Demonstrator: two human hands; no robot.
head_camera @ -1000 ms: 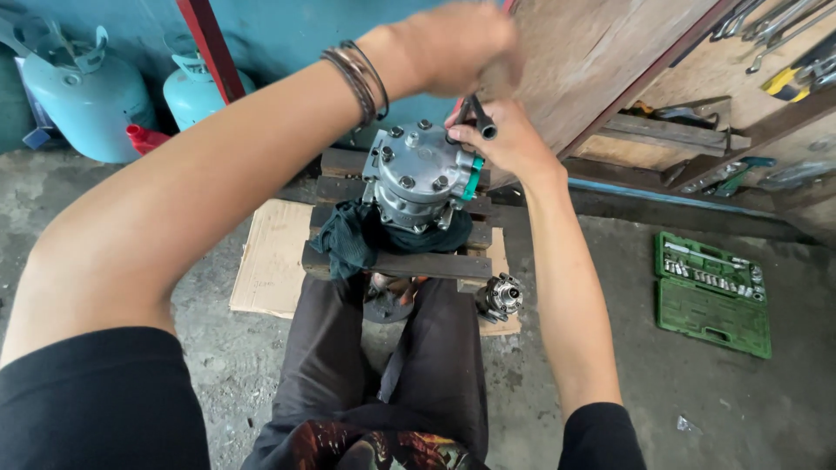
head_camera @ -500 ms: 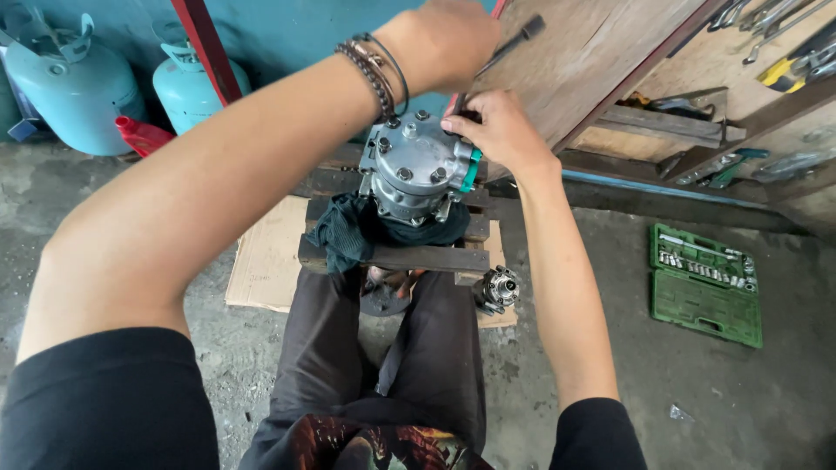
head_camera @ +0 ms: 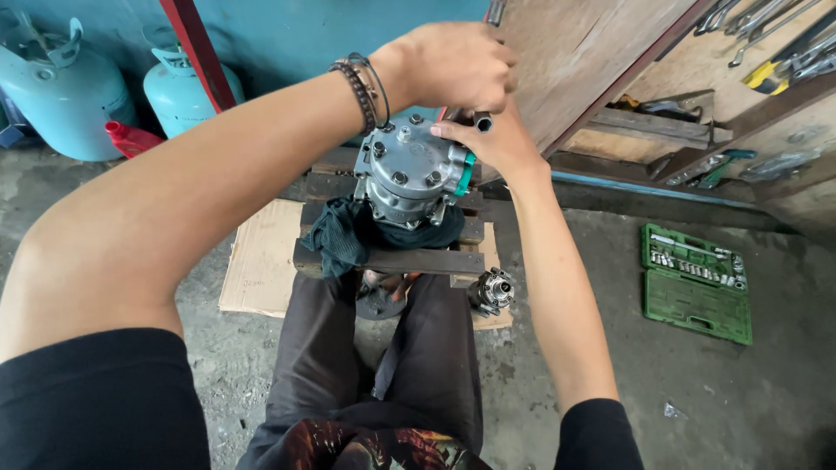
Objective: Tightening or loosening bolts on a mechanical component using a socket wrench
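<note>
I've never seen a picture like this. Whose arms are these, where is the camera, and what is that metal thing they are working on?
The camera sits on the person's head and looks down, so both arms are the wearer's own. The left hand, with bead bracelets on its wrist, is closed around a dark metal tool handle. The right hand pinches a small dark socket piece at the top of a round silver metal machine body with bolts. That body rests on a dark cloth on a low wooden stand. On the concrete floor lie a green open socket case and a small shiny metal part. Two pale blue gas cylinders stand behind.
</note>
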